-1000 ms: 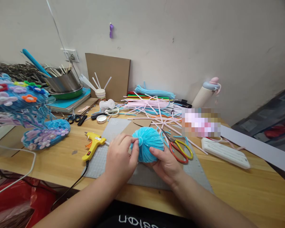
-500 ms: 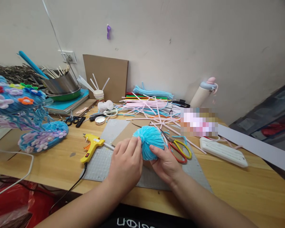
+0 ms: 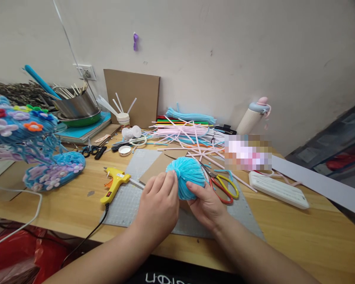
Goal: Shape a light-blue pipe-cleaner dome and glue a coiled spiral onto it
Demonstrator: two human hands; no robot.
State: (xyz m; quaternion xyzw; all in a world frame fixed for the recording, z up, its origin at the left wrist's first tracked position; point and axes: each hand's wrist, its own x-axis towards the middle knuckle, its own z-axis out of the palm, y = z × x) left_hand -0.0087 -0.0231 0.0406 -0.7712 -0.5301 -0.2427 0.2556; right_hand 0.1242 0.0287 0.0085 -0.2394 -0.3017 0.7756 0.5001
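A round, fuzzy blue ball of pipe cleaners is held between both hands above the grey cutting mat. My left hand has its fingers pressed together on the ball's left side, near the point where the strands gather. Around the lower right side curls my right hand, its thumb lying on the strands. Cardboard lies under and behind the ball. Scissors with red and yellow handles rest just right of it. A yellow glue gun lies left of my left hand.
Bundled pipe cleaners lie at the back by the wall. A flower-covered blue craft piece stands at the left. A white power strip and a bottle are on the right. The glue gun's cord hangs over the front edge.
Very little differs. My left hand has shifted slightly to the right against the blue ball, while my right hand keeps its hold.
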